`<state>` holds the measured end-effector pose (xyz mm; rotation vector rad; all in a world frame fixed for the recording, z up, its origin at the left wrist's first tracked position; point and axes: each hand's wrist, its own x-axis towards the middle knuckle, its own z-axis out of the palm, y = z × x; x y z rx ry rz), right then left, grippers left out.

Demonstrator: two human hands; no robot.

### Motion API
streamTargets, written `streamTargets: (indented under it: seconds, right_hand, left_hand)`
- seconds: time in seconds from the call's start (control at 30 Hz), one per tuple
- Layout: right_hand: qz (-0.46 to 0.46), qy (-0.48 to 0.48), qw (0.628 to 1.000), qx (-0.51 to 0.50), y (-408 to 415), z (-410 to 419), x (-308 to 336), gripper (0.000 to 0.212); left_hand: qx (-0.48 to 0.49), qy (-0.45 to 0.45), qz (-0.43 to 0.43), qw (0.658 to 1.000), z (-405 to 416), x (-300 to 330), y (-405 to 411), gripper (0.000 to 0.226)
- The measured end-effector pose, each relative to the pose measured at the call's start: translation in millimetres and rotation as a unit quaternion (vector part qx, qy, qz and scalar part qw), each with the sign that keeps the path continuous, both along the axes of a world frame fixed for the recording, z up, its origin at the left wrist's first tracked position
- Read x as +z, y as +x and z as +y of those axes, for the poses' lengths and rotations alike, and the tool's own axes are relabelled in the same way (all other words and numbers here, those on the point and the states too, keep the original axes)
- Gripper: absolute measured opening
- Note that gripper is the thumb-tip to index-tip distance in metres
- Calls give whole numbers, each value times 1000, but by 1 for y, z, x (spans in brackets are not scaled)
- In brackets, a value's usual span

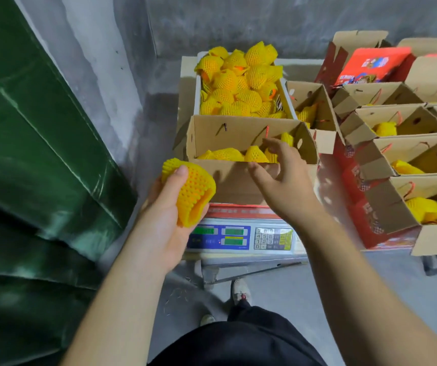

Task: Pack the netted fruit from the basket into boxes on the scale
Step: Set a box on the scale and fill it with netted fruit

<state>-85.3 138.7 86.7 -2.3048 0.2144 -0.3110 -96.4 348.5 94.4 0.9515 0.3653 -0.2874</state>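
While the left hand (pixel 166 207) grips a fruit in yellow foam netting (pixel 189 191), thumb curled over its top, just to the left of the cardboard box on the scale (pixel 249 154), the right hand (pixel 278 178) hangs over that box's near right corner with its fingers spread and loosely bent, holding nothing. The box stands open on the electronic scale (pixel 241 236), whose blue display panel and keypad face the person below the box's front wall. Inside the box a few netted fruits (pixel 238 154) lie along the bottom, right under the right hand's fingertips. Behind the box, touching its far wall as far as I can tell, sits the white basket (pixel 197 91), heaped with netted fruit (pixel 238 80) above its rim. To the right of the box on the scale stands a row of open cartons (pixel 386 186) with red printed sides, each holding some yellow-netted fruit; another open carton (pixel 315 107) stands just right of the basket. Farther back on that side a red printed carton (pixel 370 66) lies tilted among the open flaps. Well to the left of the scale a dark green tarpaulin (pixel 27 167) hangs in folds against the grey concrete wall. Beneath the scale, on the concrete floor, the person's shoe (pixel 241 290) shows.
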Motion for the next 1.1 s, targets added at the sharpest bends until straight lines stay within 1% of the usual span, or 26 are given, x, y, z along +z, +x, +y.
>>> streamTargets:
  seconds: [0.03,0.1,0.17,0.23,0.33,0.37,0.4,0.47,0.5,0.53,0.6,0.67,0.73,0.83,0.9,0.97,1.03,1.1]
  right_hand:
    - [-9,80,996,42,-11,14,1,54]
    - [30,216,964,150,-27,38,6,56]
    - [71,300,926,218,-34,55,13,62]
    - [64,338,912,226,-36,62,18,60]
    - [30,341,919,194,-36,62,26,56]
    - [24,364,913,183,-36,61,27,55]
    - [23,415,893,175,-37,60,28,52]
    - [27,529,832,163,-36,58,29,46]
    - [29,563,811,155,-34,56,29,45]
    - [31,580,800,153,-34,55,29,46]
    - [37,578,798,167,-34,53,28,51]
    - [38,544,817,188,-34,53,24,57]
    - [26,519,835,182,-34,53,18,60]
    - [17,532,834,143,-31,48,9,57]
    - [25,541,835,98,-29,42,1,59]
    - [30,562,825,49,-28,35,-10,61]
    - [17,576,817,15,-29,30,-19,62]
    - [3,570,821,-2,-30,27,-25,63]
  left_hand:
    - [-1,7,-10,1000,-1,0,-2,41]
    - [-30,7,-36,999,-3,4,-4,53]
    - [-80,-21,-62,995,-7,9,-6,65]
    - [-100,-25,-84,991,-6,9,-6,65]
    - [-106,0,-119,987,5,8,-3,57]
    - [-117,3,-133,984,9,9,-2,55]
    - [-122,0,-143,982,14,9,-2,54]
    - [-98,-16,-144,985,21,10,-2,55]
    - [-82,-16,-142,986,23,9,-2,58]
    - [-73,-6,-143,987,24,9,-2,60]
    - [-76,25,-150,985,24,6,-5,59]
    - [-93,52,-153,983,23,3,-8,51]
    - [-102,64,-148,982,22,-1,-9,45]
    - [-72,54,-116,989,23,-2,-8,39]
    - [-43,85,-99,991,28,-2,-5,34]
    - [-18,116,-85,989,34,-4,-1,31]
    - [-1,118,-69,991,39,-5,2,27]
    - [2,116,-60,991,39,-7,3,25]
